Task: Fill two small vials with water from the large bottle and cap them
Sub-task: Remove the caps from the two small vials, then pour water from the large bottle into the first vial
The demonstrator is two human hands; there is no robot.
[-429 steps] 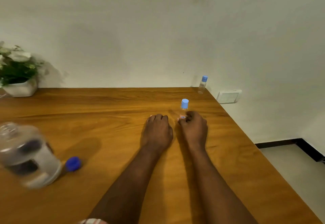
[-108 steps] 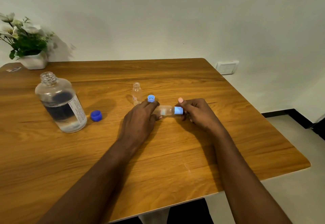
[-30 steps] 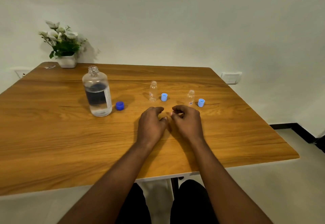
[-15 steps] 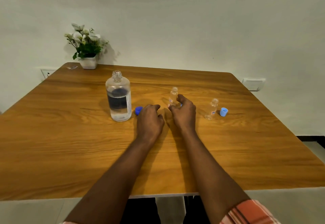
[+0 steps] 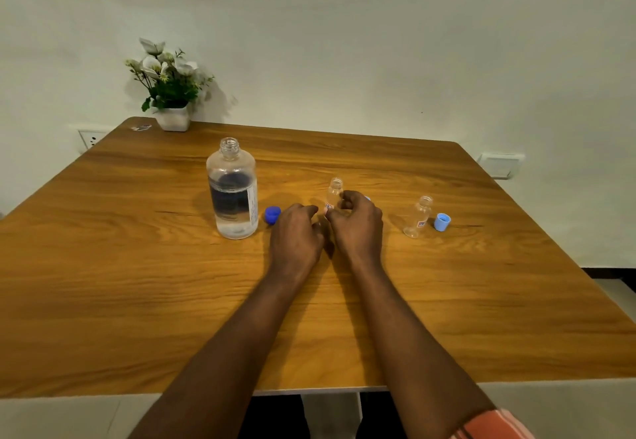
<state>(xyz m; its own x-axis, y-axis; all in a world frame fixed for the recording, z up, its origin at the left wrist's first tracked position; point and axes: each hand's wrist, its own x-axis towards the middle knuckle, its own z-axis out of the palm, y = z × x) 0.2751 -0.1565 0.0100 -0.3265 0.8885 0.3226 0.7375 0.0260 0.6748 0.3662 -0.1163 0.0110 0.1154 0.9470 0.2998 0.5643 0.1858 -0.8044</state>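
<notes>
fingers (image 5: 339, 205) of right hand (image 5: 356, 228) curl around left vial (image 5: 334, 194) mid-desk; left hand (image 5: 296, 232) rests loosely curled, empty. other vial (image 5: 418, 216) stands toward right edge. risk: uncapped bottle (image 5: 232, 190) tips if knocked.

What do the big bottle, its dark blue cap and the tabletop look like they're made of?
The large clear bottle looks like transparent plastic, possibly glass: you see the water and the table through it, with glossy highlights. The small dark blue cap seems to be opaque moulded plastic, uniform in colour with a dull sheen. The brown wooden table shows streaky grain under a smooth, slightly shiny finish; it may be veneer or laminate.
</notes>
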